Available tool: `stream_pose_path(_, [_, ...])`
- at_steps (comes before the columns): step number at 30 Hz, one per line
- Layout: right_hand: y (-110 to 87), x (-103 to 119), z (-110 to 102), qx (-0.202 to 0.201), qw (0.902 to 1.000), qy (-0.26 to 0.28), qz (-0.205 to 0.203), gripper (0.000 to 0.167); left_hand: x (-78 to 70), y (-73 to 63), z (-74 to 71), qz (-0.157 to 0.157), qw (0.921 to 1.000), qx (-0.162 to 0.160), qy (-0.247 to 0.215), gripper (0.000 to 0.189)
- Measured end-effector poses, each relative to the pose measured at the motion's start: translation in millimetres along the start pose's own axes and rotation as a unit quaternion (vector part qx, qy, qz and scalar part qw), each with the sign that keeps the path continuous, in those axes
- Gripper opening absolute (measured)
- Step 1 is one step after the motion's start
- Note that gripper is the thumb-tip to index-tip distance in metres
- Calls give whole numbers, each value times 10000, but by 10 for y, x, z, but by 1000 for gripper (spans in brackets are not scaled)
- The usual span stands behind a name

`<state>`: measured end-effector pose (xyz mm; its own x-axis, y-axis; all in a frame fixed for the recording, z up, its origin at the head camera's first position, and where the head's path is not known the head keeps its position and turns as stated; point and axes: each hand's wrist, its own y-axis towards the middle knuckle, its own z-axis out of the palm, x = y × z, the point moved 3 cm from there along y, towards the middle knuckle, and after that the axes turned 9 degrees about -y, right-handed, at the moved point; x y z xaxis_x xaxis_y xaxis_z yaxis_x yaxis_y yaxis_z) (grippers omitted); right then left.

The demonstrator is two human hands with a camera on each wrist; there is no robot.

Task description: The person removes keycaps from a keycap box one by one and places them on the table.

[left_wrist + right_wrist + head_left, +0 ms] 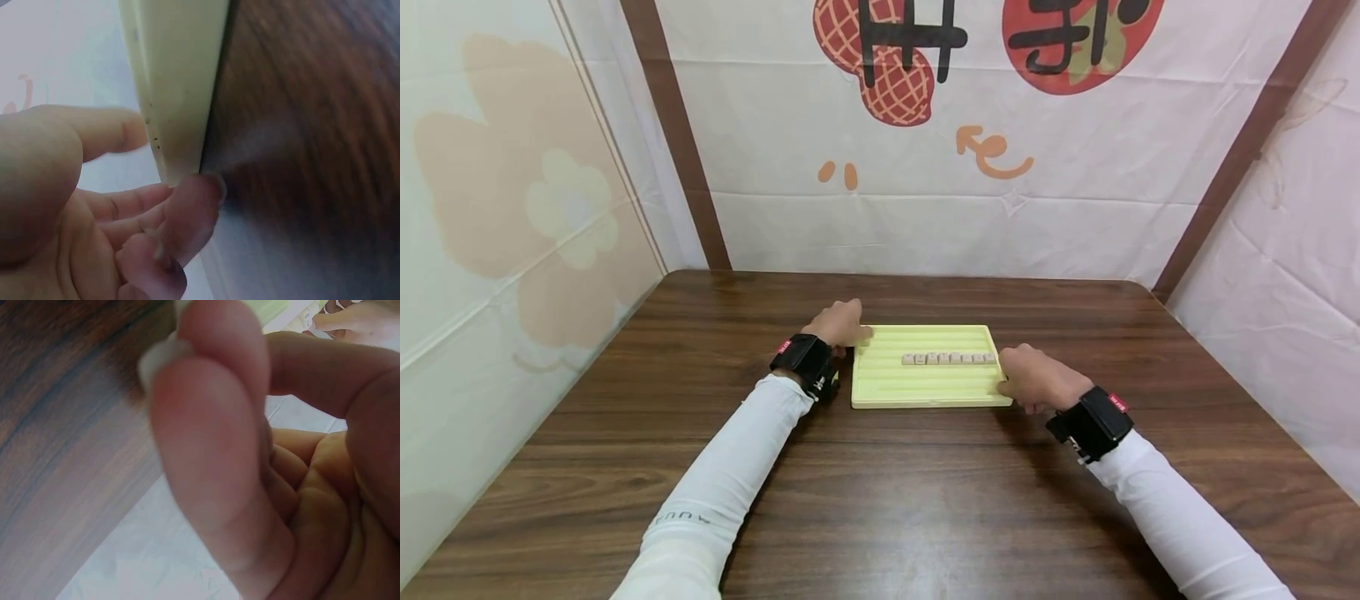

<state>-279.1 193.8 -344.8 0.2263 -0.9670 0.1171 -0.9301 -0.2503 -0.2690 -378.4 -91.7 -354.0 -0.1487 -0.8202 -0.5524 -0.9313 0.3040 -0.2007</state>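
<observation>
Brown wood-grain table (880,508) under yellow tray (925,389); white printed cloth (925,236) behind.

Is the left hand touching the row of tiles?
Apart. The head view shows a bare stretch of tray between the left hand and the row of tiles.

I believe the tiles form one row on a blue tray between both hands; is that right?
The tray is pale yellow, not blue, as the head view shows; the tiles do form one row on it, between left hand and right hand.
</observation>
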Motion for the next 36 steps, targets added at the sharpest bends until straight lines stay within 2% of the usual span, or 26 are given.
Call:
stream_pose_path(7, [-4,4,-24,44,10000,25,-15,18,49,57,13,385,9981,292,-388,21])
stream_pose_path(10, [-2,4,-33,16,10000,-33,-33,17,72,83,8,507,9967,344,-523,17])
stream_pose_path(14, [1,8,-26,39,10000,-54,-7,16,103,79,13,582,9957,365,-628,17])
stream_pose_path(21, [-6,7,-20,52,10000,-53,5,17,246,166,41,755,9894,446,-1160,20])
stream_pose_path(30, [-1,1,-31,-29,9998,-126,-141,11,208,142,36,685,9901,430,-1146,19])
stream_pose_path(36, [-10,0,-33,-1,9998,-108,-158,14,212,138,47,624,9896,456,-1211,19])
